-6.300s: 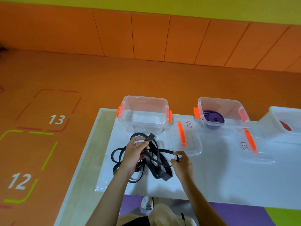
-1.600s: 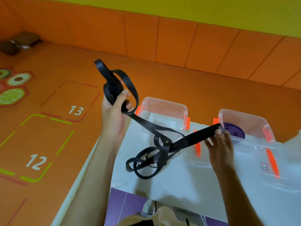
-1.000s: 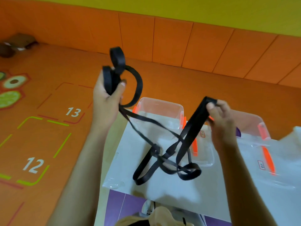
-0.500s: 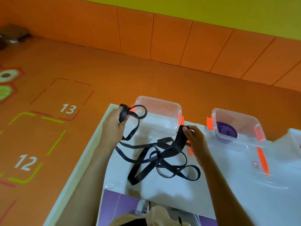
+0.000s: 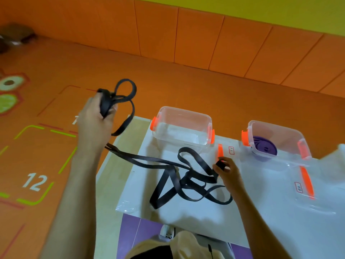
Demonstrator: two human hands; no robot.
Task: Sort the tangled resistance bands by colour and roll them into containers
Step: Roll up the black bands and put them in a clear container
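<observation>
A tangle of black resistance bands (image 5: 179, 180) lies on the white table (image 5: 261, 212). My left hand (image 5: 93, 120) is raised off the table's left edge and grips a bunch of black loops. Strands run from it down to the tangle. My right hand (image 5: 227, 172) pinches one black strand at the tangle's right side. Behind the tangle stands an empty clear container (image 5: 182, 128) with orange latches. To its right a second clear container (image 5: 276, 141) holds a rolled purple band (image 5: 264, 148).
Two clear lids with orange strips, one lid (image 5: 224, 152) between the containers and another lid (image 5: 306, 186) further right, lie flat on the table. A third container (image 5: 339, 152) shows at the right edge. Orange floor with numbered squares lies left of the table.
My left hand has lifted and pulled its bunch of loops up and to the left, stretching strands out of the tangle. My right hand has shifted right, still pinching a strand low over the table.
</observation>
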